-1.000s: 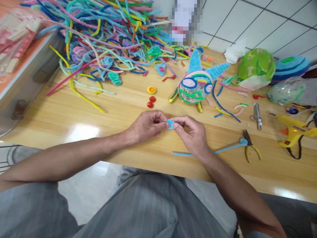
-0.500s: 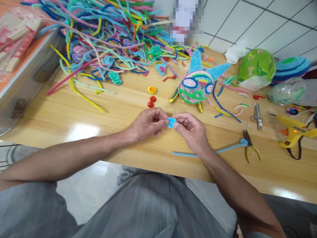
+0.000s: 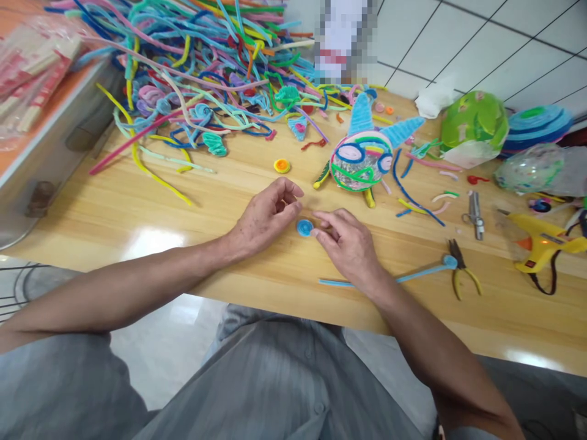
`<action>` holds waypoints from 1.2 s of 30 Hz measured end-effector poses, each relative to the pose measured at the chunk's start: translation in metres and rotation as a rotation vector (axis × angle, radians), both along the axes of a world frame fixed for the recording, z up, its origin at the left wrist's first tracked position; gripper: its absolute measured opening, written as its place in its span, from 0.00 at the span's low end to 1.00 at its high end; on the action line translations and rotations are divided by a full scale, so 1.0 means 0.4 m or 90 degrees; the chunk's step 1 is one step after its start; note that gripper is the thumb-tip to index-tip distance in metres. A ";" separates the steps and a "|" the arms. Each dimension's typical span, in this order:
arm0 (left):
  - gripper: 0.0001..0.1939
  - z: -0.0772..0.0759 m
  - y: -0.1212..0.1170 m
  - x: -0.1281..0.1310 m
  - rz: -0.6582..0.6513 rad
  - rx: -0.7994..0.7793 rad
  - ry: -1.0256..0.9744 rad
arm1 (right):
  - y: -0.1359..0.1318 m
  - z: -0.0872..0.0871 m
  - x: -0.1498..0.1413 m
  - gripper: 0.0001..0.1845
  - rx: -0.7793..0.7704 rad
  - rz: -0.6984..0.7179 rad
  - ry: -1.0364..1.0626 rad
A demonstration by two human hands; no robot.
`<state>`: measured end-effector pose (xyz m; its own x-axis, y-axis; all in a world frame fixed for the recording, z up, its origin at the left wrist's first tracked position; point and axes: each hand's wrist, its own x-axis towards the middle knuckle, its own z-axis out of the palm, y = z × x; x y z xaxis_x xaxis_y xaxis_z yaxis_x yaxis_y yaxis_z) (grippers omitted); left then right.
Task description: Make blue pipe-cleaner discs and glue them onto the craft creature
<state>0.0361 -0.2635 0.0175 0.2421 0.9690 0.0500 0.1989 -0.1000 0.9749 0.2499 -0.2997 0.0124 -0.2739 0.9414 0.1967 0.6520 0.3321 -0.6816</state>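
Grey shirt [image 3: 257,379]: nearest thing to me, leaning in at the front edge of the wooden counter [image 3: 257,284].
Blue stem [image 3: 422,274]: lying along the counter, passing under the right forearm; its coiled end is resting against the jaws of the pliers.
Pliers [image 3: 460,264]: lying with yellow handles parted and pointing toward the person.
Right hand [image 3: 351,244]: hovering low, fingers half curled, thumb and forefinger standing apart; the thumb tip is coming right up to the disc's edge, but whether it is touching I cannot tell.
Blue disc [image 3: 305,228]: small, round, showing its flat face between the hands, nearer the right thumb; whether it is resting on the wood or hanging just above, I cannot tell.
Left hand [image 3: 268,214]: hanging loosely beyond the disc's left side, fingers bending inward, thumb parted from them, gripping nothing that I am seeing.
Glue gun [image 3: 541,241]: yellow, lying far off to the right, a small orange light glowing.
Metal tool [image 3: 477,217]: lying between glue gun and figure.
Yellow disc [image 3: 282,165]: lying beyond the left hand, showing an orange middle.
Round figure [image 3: 362,153]: sitting beyond the right hand, pointing up two blue ears, wearing a green zigzag mouth.
Green ball [image 3: 474,125]: sitting behind, to the right.
Fuzzy stems [image 3: 206,61]: heaping in many colours at the back left.
Tiled wall [image 3: 458,43]: closing off the far side.
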 end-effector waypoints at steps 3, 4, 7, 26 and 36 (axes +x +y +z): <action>0.04 0.006 -0.004 -0.004 -0.014 0.012 0.006 | 0.006 0.007 0.014 0.12 0.037 -0.020 -0.009; 0.05 0.007 -0.006 -0.006 -0.025 0.010 0.001 | 0.007 0.010 0.016 0.13 0.042 -0.023 -0.003; 0.06 0.007 -0.008 -0.009 -0.052 -0.004 -0.016 | 0.006 0.018 0.016 0.13 0.026 -0.027 0.036; 0.18 0.004 -0.030 0.015 -0.132 -0.099 -0.200 | 0.008 0.023 0.006 0.07 -0.149 -0.053 0.383; 0.22 0.074 -0.067 0.047 -0.186 -0.102 -0.170 | 0.007 0.041 0.001 0.25 -0.277 0.048 0.523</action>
<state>0.0547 -0.2901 0.0473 0.5072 0.8618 0.0030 -0.0769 0.0417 0.9962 0.2502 -0.2968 0.0289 -0.2685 0.9632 -0.0097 -0.1026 -0.0386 -0.9940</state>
